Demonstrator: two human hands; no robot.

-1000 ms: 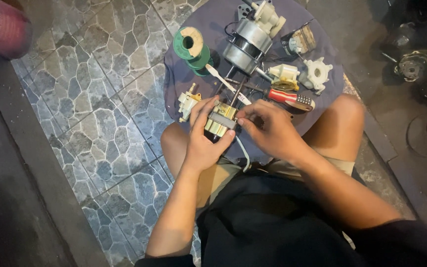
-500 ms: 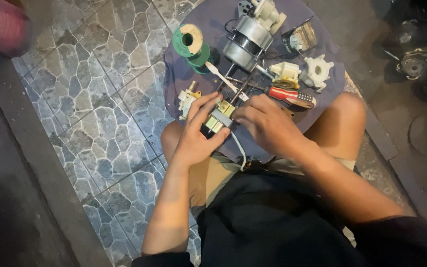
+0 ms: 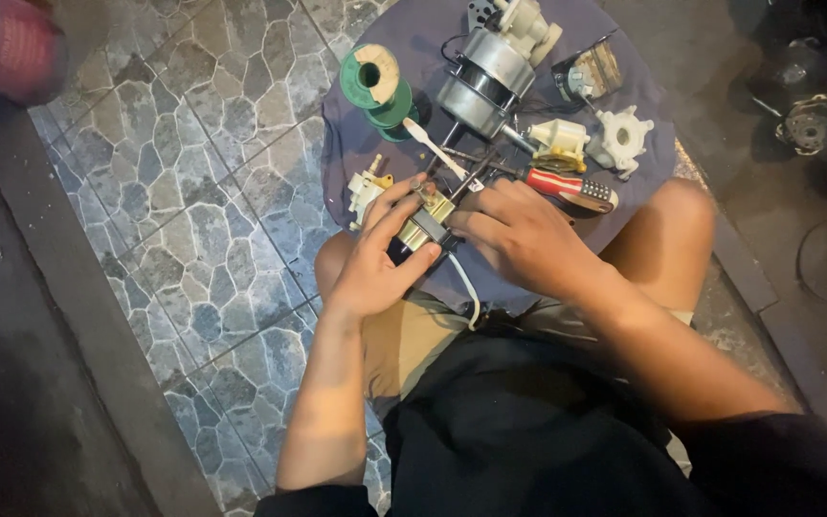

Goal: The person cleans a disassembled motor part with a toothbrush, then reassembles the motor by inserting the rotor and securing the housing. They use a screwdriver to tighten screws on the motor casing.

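Shifted slightly leftward since half a second ago, both hands with the small brass-coloured metal motor part [image 3: 425, 228]. Left hand [image 3: 375, 258] curled around it from below; right hand [image 3: 519, 235] pinching its top edge, fingers closed on it, above the lap. Beyond, on purple cloth [image 3: 337, 144]: green solder spool [image 3: 378, 84], silver cylindrical motor [image 3: 486, 81], red-handled screwdriver [image 3: 567, 189], white plastic gear [image 3: 622, 139]. Underside of part hidden by fingers; possibly white wire [image 3: 463, 292] trailing below.
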